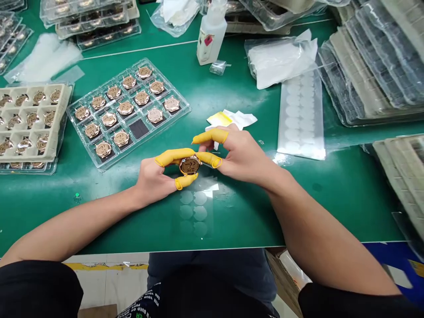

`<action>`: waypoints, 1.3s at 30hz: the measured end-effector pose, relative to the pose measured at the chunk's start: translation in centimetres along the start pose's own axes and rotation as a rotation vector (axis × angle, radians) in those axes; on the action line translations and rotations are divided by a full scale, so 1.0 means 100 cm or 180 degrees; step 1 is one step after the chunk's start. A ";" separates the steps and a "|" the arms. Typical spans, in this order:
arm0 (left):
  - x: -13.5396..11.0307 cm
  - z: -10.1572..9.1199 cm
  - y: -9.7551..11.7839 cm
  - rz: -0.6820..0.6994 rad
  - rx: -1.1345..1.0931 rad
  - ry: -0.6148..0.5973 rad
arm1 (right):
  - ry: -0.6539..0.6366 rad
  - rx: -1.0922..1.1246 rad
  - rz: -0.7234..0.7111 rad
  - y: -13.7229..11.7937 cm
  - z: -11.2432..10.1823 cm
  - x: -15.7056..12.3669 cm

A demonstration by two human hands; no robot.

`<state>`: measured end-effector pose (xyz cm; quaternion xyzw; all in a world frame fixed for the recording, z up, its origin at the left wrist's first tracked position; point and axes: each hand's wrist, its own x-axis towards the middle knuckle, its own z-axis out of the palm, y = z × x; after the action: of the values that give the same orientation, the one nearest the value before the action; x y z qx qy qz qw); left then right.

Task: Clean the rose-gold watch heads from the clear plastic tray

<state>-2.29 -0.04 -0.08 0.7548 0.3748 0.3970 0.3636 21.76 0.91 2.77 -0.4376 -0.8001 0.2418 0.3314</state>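
Note:
A round rose-gold watch case [189,165] is held above the green mat between both hands. My left hand [155,176] pinches it from the left with yellow finger cots on thumb and forefinger. My right hand [240,154] touches its right edge with a cot-covered finger, another cot-covered finger raised above. Under the hands lies a clear sheet of round stickers [195,212]. A clear tray [129,110] of several similar watch cases sits to the upper left, with one slot bare.
A beige tray [33,119] of more cases lies at far left. A white bottle [211,33] stands at the back. A long sticker sheet [301,119], plastic bags [281,57] and stacked trays [374,66] fill the right side. Yellow-white paper [232,119] lies behind my right hand.

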 end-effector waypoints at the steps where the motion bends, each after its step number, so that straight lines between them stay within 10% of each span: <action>1: 0.000 0.000 0.000 0.0054 0.0077 -0.0013 | 0.0012 -0.0020 0.0023 0.000 0.000 0.000; 14: 0.001 -0.001 -0.003 0.0520 0.0063 -0.0138 | 0.0088 -0.0278 -0.0080 -0.002 0.006 0.001; 25: 0.012 0.000 0.003 -0.0835 -0.0829 -0.0133 | 0.1122 0.0266 0.0635 0.002 0.019 0.001; 39: 0.020 0.001 0.004 -0.1429 -0.1193 -0.0004 | 0.0455 0.0944 0.1334 -0.021 0.054 -0.006</action>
<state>-1.25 1.41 0.87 0.5729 0.4524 0.3685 0.5756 16.85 -1.20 0.37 -0.5563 -0.6225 0.3882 0.3903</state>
